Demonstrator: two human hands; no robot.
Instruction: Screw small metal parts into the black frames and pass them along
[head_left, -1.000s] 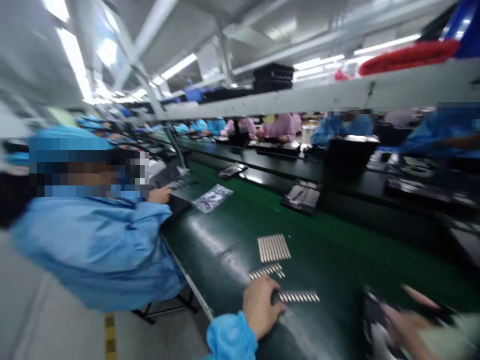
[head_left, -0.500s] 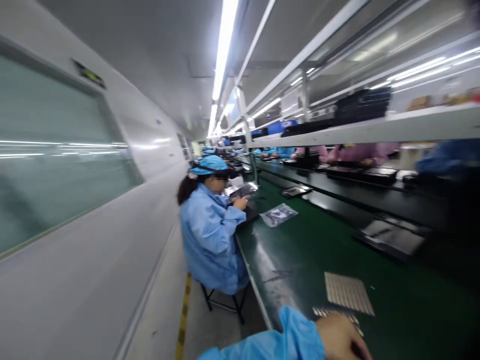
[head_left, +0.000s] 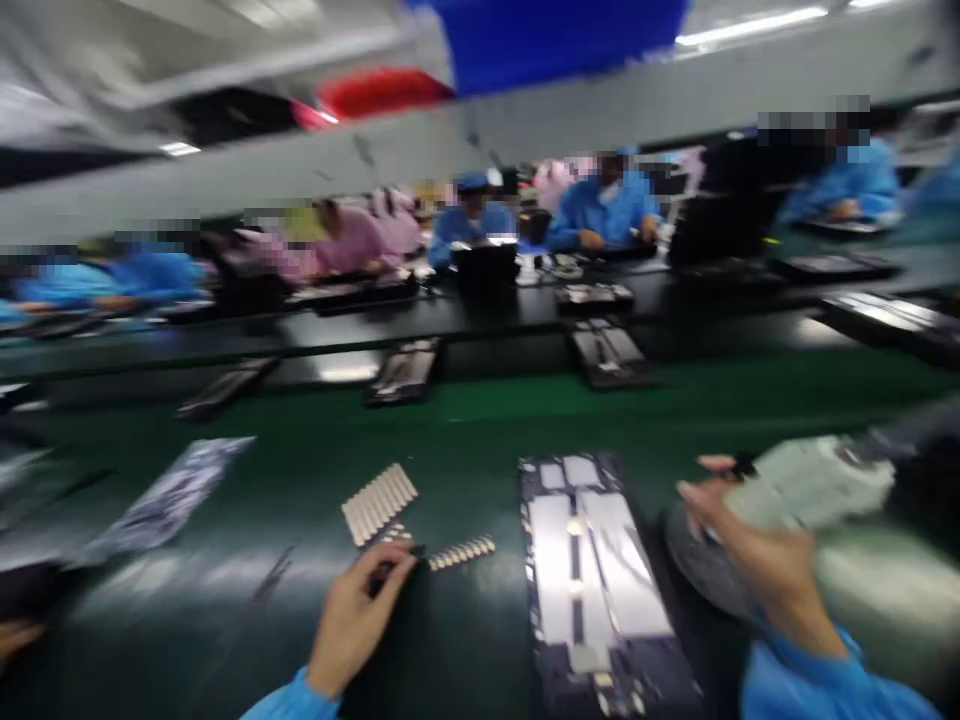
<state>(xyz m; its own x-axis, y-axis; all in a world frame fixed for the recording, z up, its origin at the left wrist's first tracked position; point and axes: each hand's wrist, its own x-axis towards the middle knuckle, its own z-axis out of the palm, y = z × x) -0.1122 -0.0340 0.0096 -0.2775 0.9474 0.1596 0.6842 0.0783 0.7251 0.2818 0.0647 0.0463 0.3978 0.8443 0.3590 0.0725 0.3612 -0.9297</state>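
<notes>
My left hand (head_left: 364,615) is closed in a pinch at the left end of a narrow strip of small pale pieces (head_left: 463,553), low over the green bench. Just beyond its fingers lies a ribbed beige sheet (head_left: 380,503). To the right, a dark tray-like unit with long silvery panels (head_left: 551,570) lies flat on the bench. My right hand (head_left: 772,560) is wrapped round a pale green device (head_left: 821,483). A dark arm or cable runs from its far end, and a round grey disc (head_left: 709,565) sits below the hand; blur hides the device's kind.
A clear plastic bag (head_left: 172,495) lies at the left of the bench. Similar units (head_left: 405,370) (head_left: 611,352) stand along the raised dark line behind. Several co-workers in blue and pink sit across. At the left edge a co-worker's hand (head_left: 19,638) shows.
The view has swung right from the wall and the seated co-worker to the bench. Both my hands, the silvery-panelled unit and the pale green device now show.
</notes>
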